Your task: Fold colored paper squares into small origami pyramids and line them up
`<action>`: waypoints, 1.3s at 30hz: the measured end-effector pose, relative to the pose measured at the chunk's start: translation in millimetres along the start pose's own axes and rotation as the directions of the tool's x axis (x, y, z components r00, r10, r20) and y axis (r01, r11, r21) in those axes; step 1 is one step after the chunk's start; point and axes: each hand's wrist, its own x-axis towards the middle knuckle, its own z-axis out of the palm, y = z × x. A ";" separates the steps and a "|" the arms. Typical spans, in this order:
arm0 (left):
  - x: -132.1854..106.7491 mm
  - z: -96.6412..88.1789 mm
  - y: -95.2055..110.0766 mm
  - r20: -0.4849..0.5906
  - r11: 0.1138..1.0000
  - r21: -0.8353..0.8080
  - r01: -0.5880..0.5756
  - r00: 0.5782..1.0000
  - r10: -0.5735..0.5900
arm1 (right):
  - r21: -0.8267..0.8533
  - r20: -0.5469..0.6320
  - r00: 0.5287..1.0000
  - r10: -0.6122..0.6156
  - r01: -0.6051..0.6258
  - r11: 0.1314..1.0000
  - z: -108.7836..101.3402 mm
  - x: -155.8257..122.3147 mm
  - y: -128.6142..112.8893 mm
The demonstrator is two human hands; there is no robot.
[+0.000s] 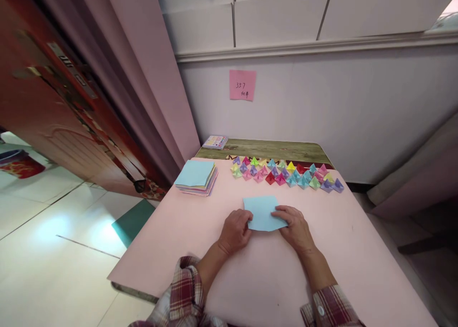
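Observation:
A light blue paper sheet (263, 211) lies on the pink table cover (272, 270) in front of me. My left hand (236, 230) pinches the sheet's near left corner, fingers curled. My right hand (294, 228) presses on its near right edge, fingers bent over the paper. Beyond the sheet, several small folded paper shapes (286, 173) in many colours stand in rows. A stack of coloured paper squares (196, 177), light blue on top, sits to the far left.
A small pack of coloured paper (215, 141) lies on the wooden tabletop (286, 149) at the back. A pink note (242, 85) hangs on the wall. A red door (53, 103) and tiled floor are at the left.

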 end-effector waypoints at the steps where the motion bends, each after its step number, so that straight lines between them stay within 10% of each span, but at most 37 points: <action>1: 1.0 -0.6 0.4 0.013 1.000 0.026 0.015 1.000 -0.015 | 0.011 0.007 1.000 -0.011 0.011 1.000 0.3 0.1 -0.1; 6: 5.2 -1.9 -1.1 -0.003 0.997 0.054 0.061 0.998 -0.061 | 0.121 0.002 0.999 -0.049 0.048 0.992 -0.9 -0.2 -8.3; 11: 8.5 -0.8 -7.9 -0.039 0.978 -0.025 0.206 0.978 -0.207 | 0.085 -0.056 0.985 0.163 -0.158 0.984 0.6 -1.1 -19.6; 20: 34.4 14.6 -2.6 -0.154 0.859 0.028 0.512 0.851 -0.502 | -0.012 -0.208 0.919 0.336 -0.346 0.938 10.1 3.8 -17.3; 39: 41.0 34.6 6.0 -0.203 0.889 0.000 0.457 0.871 -0.447 | -0.193 -0.205 0.915 0.348 -0.387 0.902 27.2 21.4 -16.6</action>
